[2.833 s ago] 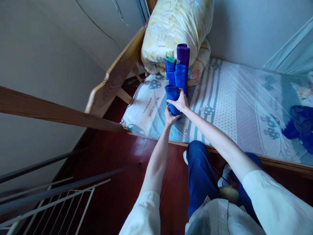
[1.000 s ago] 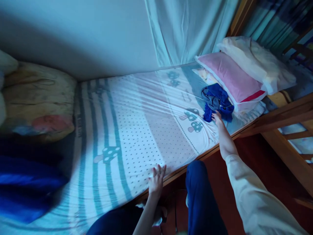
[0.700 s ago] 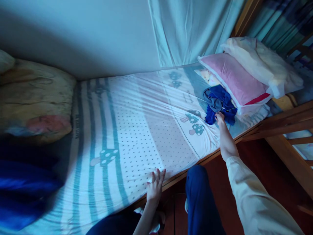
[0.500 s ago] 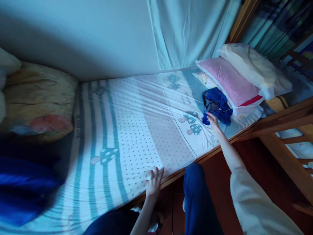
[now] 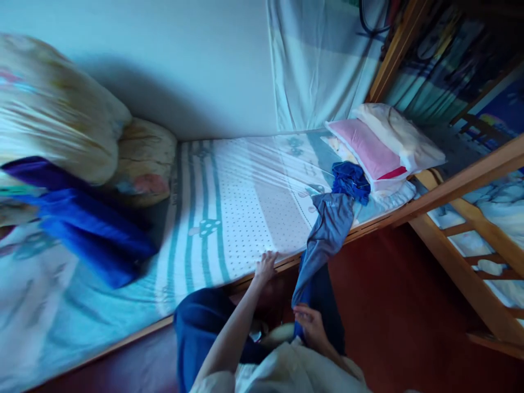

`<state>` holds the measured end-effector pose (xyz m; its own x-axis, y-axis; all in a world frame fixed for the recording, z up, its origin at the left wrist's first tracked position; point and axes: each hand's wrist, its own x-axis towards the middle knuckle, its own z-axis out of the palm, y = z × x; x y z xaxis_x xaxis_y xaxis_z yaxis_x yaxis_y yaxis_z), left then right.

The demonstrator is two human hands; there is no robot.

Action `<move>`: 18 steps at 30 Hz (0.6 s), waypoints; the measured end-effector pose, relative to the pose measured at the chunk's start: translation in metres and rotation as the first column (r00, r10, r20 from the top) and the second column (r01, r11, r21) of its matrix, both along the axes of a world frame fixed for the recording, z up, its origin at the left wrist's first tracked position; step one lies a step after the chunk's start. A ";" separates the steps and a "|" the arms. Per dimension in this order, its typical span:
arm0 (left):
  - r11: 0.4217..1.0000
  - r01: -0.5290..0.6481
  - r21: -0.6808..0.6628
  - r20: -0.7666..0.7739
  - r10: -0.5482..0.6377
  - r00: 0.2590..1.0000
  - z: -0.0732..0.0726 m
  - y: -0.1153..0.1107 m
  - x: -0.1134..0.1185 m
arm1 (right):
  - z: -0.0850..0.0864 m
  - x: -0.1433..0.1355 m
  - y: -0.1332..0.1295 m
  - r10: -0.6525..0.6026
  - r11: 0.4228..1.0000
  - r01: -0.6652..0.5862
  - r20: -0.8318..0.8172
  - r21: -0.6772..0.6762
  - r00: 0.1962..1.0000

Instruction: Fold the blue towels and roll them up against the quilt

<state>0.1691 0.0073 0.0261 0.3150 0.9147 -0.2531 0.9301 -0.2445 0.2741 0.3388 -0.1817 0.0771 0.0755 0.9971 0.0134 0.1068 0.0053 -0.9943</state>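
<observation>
My right hand (image 5: 310, 323) is close to my body, its fingers pinched on one end of a grey garment (image 5: 328, 224). The garment stretches from there up over the bed edge, and small pale lettering shows at its far end. Its exact kind I cannot make out. A crumpled blue garment (image 5: 351, 180) lies just beyond it, against the pillows. My left hand (image 5: 267, 266) rests on the mattress edge, fingers lying on the patterned sheet (image 5: 241, 218) and holding nothing.
A pink pillow (image 5: 370, 147) and a cream pillow (image 5: 403, 134) lie at the bed's right end. Stuffed cream bags or bedding (image 5: 69, 109) and a blue cloth (image 5: 94, 229) are at the left. A wooden rail (image 5: 466, 180) and ladder (image 5: 470, 273) stand right.
My right hand has drawn the grey garment out of the blue pile and back toward my body. My left hand stays on the mattress edge. The view has shifted, showing more at left.
</observation>
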 end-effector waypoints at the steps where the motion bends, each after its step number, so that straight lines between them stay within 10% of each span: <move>1: 0.999 0.018 -0.047 0.069 -0.015 0.998 0.007 -0.014 0.004 | 0.008 0.004 -0.005 -0.044 0.997 0.040 -0.062 -0.064 0.997; 4: 0.991 0.073 -0.116 0.387 -0.023 0.922 0.018 -0.078 0.018 | 0.039 0.025 0.008 -0.176 0.970 0.126 -0.239 -0.207 0.955; 9: 0.998 0.005 -0.058 0.736 0.039 0.675 0.034 -0.175 0.046 | 0.101 0.046 0.068 -0.032 0.994 0.014 -0.172 -0.104 0.985; 18: 0.892 -0.367 0.265 0.881 -0.070 0.468 0.147 -0.149 0.021 | 0.183 -0.008 0.062 0.310 0.934 -0.297 -0.038 0.199 0.950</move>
